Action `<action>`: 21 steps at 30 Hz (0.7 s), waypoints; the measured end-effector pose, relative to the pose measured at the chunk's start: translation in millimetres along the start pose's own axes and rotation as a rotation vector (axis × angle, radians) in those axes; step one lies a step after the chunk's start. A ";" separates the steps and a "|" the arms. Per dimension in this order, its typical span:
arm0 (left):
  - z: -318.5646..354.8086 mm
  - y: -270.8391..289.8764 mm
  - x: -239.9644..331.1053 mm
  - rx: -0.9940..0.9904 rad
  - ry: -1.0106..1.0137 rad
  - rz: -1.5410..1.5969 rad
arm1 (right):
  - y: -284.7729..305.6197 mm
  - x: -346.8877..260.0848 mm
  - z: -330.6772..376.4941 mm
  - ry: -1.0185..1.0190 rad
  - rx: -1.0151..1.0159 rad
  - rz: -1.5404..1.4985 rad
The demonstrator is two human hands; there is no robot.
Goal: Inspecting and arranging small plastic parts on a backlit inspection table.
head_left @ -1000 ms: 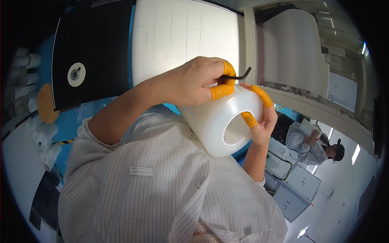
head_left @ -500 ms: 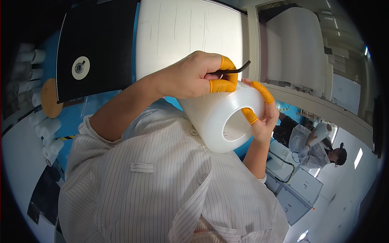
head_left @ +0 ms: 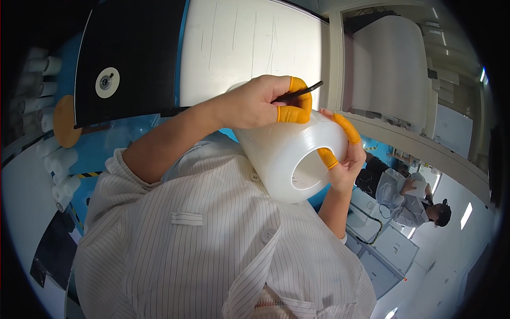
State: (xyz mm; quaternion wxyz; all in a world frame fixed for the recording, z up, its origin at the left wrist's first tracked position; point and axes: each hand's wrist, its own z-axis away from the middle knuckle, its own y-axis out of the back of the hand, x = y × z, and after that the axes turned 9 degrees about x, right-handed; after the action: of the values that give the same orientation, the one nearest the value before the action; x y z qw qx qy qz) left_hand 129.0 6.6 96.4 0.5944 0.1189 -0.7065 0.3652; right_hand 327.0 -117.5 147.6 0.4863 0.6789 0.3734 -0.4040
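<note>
A roll of translucent white film [head_left: 265, 159] lies tilted against my striped shirt, its hollow core facing down to the right. My right hand [head_left: 346, 158] grips the roll's end, the thumb inside the core and the fingers over the outer wall. Above the roll, my left hand [head_left: 260, 103] pinches a slim black tool [head_left: 314, 89] whose tip points up to the right; its kind is unclear. Orange finger cots [head_left: 298, 114] cover the pinching fingertips, which are at the roll's upper surface. Whether they touch the film cannot be made out.
Beyond the roll is a white surface [head_left: 234, 48] with dark scratch lines. A black panel with a round white hub [head_left: 108, 82] stands at the left, near several white rolls [head_left: 66, 189]. At the right, a co-worker [head_left: 404, 196] holds a white roll beside grey cabinets [head_left: 390, 242].
The black tool has turned slightly in my left hand, and its curved tip now looks straighter. My right hand keeps its grip on the roll. The co-worker's roll and hands have shifted.
</note>
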 end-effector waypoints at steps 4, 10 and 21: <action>-0.4 6.9 -3.6 0.136 0.026 -0.244 | -0.8 0.3 1.6 0.005 0.007 0.011; 11.8 27.7 -5.7 0.076 -0.268 -0.522 | -1.1 1.1 3.1 0.004 0.028 -0.008; 0.6 25.6 -7.4 -0.090 -0.915 -0.954 | 2.4 2.2 7.5 0.006 0.001 -0.039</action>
State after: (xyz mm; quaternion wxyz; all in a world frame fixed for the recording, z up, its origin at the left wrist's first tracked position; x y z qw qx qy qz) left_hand 115.0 22.3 79.9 0.3353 0.5369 -0.7721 -0.0551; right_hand 328.6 -125.1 145.0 0.4769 0.6730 0.3879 -0.4114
